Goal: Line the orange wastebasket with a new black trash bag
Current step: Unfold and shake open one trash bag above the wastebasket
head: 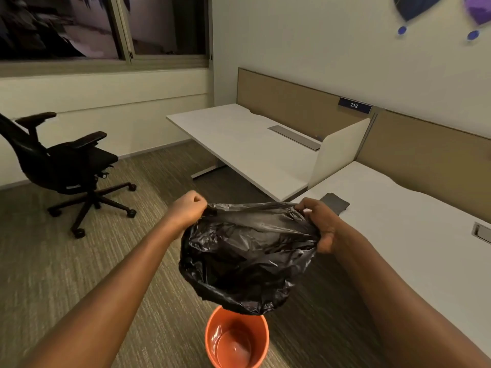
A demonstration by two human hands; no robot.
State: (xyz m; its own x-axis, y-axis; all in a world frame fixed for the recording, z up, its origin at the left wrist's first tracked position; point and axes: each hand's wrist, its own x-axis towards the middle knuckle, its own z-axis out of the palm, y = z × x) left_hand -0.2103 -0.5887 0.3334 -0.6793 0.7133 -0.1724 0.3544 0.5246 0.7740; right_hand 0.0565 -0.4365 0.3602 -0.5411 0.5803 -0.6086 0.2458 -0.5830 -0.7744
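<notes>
A crumpled black trash bag (247,256) hangs in the air in front of me, its mouth stretched between both hands. My left hand (188,208) is closed on the bag's left top edge. My right hand (322,224) grips the right top edge. Directly below the bag's bottom stands the orange wastebasket (236,341) on the carpet, upright and bare inside. The bag's lowest folds hide the far part of the basket's rim.
A black office chair (66,166) on castors stands at the left. White desks (247,144) with beige partitions run along the right, the nearer desk (414,235) close to my right arm. A dark flat object (335,203) lies on the near desk's corner.
</notes>
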